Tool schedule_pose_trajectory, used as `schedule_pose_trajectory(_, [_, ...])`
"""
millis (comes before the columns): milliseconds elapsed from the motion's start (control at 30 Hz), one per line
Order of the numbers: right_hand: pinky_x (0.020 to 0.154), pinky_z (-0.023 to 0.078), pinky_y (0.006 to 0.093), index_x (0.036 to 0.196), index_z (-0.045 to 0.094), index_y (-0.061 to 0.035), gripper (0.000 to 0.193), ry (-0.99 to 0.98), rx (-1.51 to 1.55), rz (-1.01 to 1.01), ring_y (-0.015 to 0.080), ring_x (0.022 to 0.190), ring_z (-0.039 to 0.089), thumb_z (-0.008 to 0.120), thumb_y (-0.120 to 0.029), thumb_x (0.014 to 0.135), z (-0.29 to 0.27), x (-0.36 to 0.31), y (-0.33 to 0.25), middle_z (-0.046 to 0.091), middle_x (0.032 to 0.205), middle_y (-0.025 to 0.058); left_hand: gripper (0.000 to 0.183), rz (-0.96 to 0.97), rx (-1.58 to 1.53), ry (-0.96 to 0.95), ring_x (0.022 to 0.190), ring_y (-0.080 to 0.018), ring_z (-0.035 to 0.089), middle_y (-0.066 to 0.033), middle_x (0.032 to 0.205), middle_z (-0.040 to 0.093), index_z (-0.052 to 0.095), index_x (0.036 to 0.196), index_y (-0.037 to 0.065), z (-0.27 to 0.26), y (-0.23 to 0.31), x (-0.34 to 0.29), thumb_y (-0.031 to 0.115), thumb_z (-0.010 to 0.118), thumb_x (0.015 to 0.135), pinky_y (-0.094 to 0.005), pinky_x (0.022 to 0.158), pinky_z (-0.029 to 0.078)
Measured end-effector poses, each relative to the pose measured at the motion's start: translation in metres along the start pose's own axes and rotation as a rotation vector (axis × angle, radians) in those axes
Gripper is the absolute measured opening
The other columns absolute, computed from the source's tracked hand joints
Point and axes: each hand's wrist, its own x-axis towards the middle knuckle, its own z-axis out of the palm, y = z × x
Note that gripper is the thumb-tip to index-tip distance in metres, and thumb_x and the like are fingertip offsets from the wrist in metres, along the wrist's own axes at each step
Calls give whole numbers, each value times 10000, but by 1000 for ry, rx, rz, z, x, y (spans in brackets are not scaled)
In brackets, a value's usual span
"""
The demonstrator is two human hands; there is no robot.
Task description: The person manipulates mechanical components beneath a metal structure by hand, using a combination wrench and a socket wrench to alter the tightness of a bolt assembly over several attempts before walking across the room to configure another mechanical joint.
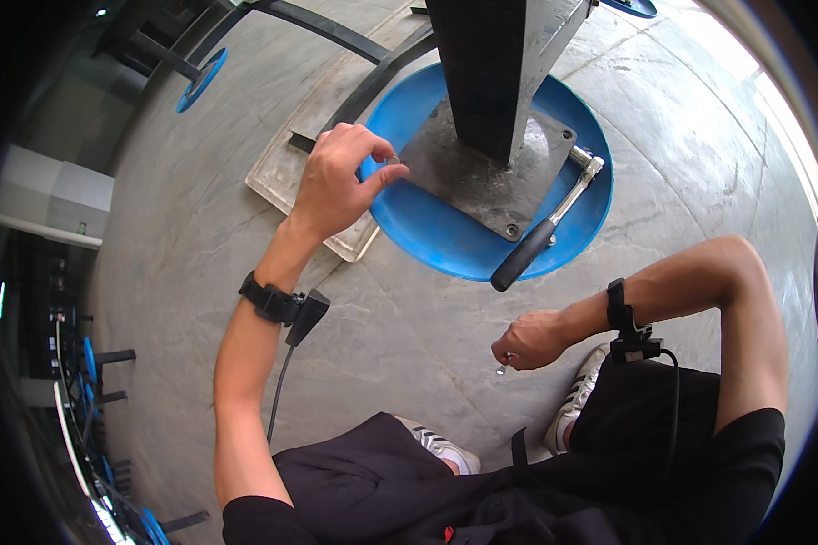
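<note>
My left hand (pixel 344 177) reaches to the left corner of a dark square metal base plate (pixel 459 182). Its thumb and forefinger are pinched around something small at that corner, too hidden to name. The plate lies on a round blue disc (pixel 409 218), under a black upright post (pixel 484 82). My right hand (pixel 538 340) is closed above the floor, away from the plate, with a small shiny metal piece (pixel 501 370) poking out of its fingers. A ratchet wrench (pixel 554 218) with a black handle rests across the disc's right side. Bolts (pixel 513 230) show at the plate's near and right corners.
A pale, worn flat board (pixel 273 173) lies left of the disc, with a black metal frame (pixel 373 82) above it. My shoes (pixel 445 450) are at the near side. More blue discs (pixel 202 80) on black bars stand further off. The floor (pixel 409 336) is grey.
</note>
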Motion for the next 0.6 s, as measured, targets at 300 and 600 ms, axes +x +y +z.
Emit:
schedule_pose_trajectory(300, [730,465,458,1008,594,-119,221,-25,4,49,336,829,614,483,-201,837,0,-9,2,649,862,138,162,11,-146,-43,887,-218,582,-72,869,650,665,900,59,-6,0,4,87,721,751,-313,772,459])
schedule_pose_trajectory(600, [718,462,459,1005,590,-117,207,-6,12,30,342,821,608,486,-217,857,-2,-8,3,646,853,133,188,240,34,-42,815,-209,613,-66,861,665,684,917,66,-3,-7,3,39,712,733,-327,752,478])
